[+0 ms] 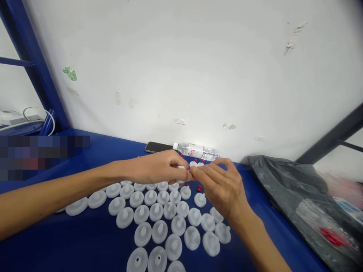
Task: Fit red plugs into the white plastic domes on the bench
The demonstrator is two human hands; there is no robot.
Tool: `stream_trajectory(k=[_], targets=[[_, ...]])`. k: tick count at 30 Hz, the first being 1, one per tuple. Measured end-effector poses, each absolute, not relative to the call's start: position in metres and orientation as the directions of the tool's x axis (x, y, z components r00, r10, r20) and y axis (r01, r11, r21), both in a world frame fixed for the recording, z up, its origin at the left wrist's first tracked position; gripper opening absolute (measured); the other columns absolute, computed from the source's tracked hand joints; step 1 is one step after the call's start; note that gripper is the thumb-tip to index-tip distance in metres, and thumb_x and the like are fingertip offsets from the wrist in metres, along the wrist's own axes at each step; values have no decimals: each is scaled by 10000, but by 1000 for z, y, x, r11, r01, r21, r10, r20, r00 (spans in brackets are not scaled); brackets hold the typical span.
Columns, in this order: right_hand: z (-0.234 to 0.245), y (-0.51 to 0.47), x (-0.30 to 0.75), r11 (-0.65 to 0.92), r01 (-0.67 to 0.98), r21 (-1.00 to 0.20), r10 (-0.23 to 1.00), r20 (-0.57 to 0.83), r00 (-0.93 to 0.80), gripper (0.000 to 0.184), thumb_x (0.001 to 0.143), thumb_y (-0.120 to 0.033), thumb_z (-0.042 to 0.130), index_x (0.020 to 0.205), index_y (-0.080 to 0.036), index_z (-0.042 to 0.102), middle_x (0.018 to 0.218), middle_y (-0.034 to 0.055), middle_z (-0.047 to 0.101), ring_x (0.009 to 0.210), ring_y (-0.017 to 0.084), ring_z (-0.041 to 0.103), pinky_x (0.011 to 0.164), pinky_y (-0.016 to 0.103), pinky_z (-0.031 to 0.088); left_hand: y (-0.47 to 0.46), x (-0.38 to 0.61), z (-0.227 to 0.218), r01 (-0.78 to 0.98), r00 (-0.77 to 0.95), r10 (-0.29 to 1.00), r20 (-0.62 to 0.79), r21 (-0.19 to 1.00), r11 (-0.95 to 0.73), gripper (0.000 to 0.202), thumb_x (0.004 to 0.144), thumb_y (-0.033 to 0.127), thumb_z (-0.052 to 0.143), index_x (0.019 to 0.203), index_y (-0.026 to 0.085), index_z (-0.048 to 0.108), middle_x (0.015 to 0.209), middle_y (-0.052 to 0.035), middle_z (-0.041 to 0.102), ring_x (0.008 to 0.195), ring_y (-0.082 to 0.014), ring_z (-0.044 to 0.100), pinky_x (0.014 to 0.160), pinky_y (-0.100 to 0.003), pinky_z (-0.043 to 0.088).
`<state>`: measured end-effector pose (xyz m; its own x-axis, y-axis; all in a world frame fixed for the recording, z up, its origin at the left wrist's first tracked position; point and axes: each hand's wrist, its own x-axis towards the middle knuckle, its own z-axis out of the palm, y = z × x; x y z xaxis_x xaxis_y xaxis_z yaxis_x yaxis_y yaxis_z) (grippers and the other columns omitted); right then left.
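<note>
My left hand point(161, 166) is closed around a whitish plastic piece point(180, 168), mostly hidden by the fingers; it looks like one of the domed discs on the table. My right hand point(219, 185) meets it from the right, thumb and forefinger pinched together at the left fingertips. What lies in that pinch is too small to make out. Below both hands spread many translucent white discs point(156, 212), most with a short nozzle on top. A few discs point(193, 164) behind the hands carry red tips. Small red caps point(199, 187) lie loose between the hands and the discs.
A dark phone point(159, 147) and a clear water bottle point(200, 150) lie along the white wall point(181, 75). On the right, a grey plastic bag point(286, 189) holds a clear bag with red pieces point(333, 236). The table point(85, 241) is blue. Blue metal posts point(42, 64) frame the left side.
</note>
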<state>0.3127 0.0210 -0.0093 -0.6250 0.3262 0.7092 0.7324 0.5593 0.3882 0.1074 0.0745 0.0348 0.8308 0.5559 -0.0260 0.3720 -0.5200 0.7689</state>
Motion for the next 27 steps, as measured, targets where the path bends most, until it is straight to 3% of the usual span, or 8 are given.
stream_trajectory(k=[5,7,9,12,18,20,23,27], targets=[[-8,29,354,545,773,326,384,722,-576,294,1006,-52,457,1097,-221,679,898,-1,794,759,127,681,952,357,397,75,98,49,327,853,498,-153,902,-281,368,873,303,412,536,190,506,523,13,410,474,-124,275,464,-307,192],[-10,37,387,335,926,173,524,783,-336,292,1035,-130,437,1037,-214,716,922,59,801,817,190,700,1011,443,357,73,90,62,363,818,561,-130,873,-327,398,902,316,375,558,198,535,535,-3,461,474,-138,315,464,-310,228],[-16,46,410,222,974,55,626,757,-186,266,1042,-247,481,1002,-188,738,932,102,797,832,249,707,963,486,393,74,85,71,422,730,683,23,771,-477,359,948,343,415,717,202,650,638,-9,578,552,-152,445,513,-290,325],[-30,57,412,305,951,46,718,645,-261,201,1009,-251,552,1016,-218,750,972,50,796,866,227,727,875,402,483,85,82,66,510,697,711,89,636,-579,335,986,372,400,914,202,680,856,-29,706,652,-164,566,563,-275,402],[-48,58,374,471,879,-81,817,416,-400,230,968,-388,638,1140,-279,745,1040,21,797,946,226,737,911,403,530,108,75,28,750,640,738,214,37,-661,266,912,248,514,764,170,721,922,-151,703,919,-308,624,758,-373,458],[-47,58,375,464,877,-127,829,412,-379,268,985,-440,602,1138,-271,743,1062,36,793,967,232,733,937,420,529,109,73,26,769,621,764,174,53,-638,246,899,208,516,792,178,735,882,-139,714,847,-294,638,706,-357,451],[-46,61,381,443,888,-122,807,486,-335,289,1039,-377,494,1124,-249,739,1117,54,772,1021,225,715,968,427,525,112,70,29,763,603,792,94,222,-607,202,876,187,555,828,205,750,811,-79,740,731,-236,663,635,-308,434],[-53,64,382,421,904,-70,769,556,-315,341,1055,-346,432,1257,-254,691,1265,77,718,1174,249,665,999,456,527,119,69,26,758,586,805,98,286,-586,119,831,217,653,836,213,772,871,-76,768,789,-236,706,623,-282,453]])
